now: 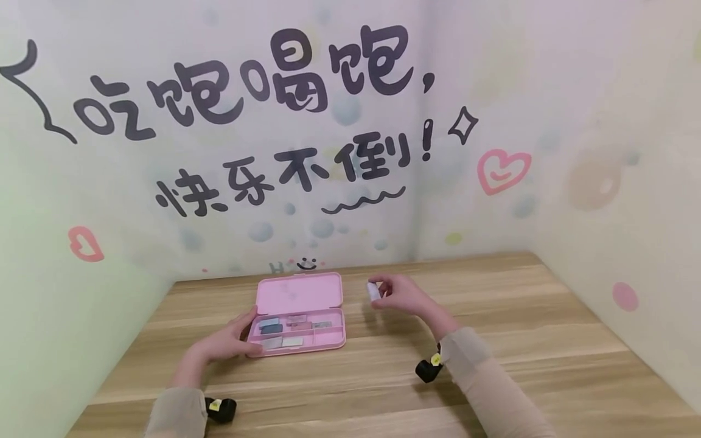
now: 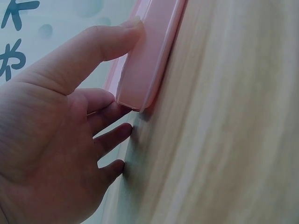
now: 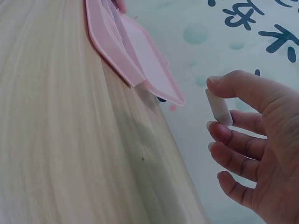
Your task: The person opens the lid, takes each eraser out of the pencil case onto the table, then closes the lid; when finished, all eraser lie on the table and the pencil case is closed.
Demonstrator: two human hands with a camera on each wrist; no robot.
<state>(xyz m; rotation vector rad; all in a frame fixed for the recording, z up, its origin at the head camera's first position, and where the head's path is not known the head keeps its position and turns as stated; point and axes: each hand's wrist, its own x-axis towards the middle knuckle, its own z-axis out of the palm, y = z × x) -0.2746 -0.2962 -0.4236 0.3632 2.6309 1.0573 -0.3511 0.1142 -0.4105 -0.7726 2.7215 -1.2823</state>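
Note:
A pink case [image 1: 299, 294] lies with its lid laid back on the table; its lower tray holds several small blocks in blue, pink, grey and white, such as a white block [image 1: 292, 342]. My left hand [image 1: 223, 342] grips the case's left end, thumb on the near side in the left wrist view, where the case's wall [image 2: 148, 56] shows. To the right of the case, above the table, my right hand [image 1: 402, 294] pinches a small whitish block [image 1: 373, 291] between thumb and fingers. The right wrist view shows this block [image 3: 218, 107] held at the fingertips.
The wood-grain table [image 1: 383, 389] runs back to a printed wall [image 1: 465, 201] behind the case, with side walls at left and right. Black wrist cameras sit at my left sleeve [image 1: 177, 410] and right sleeve [image 1: 487, 377].

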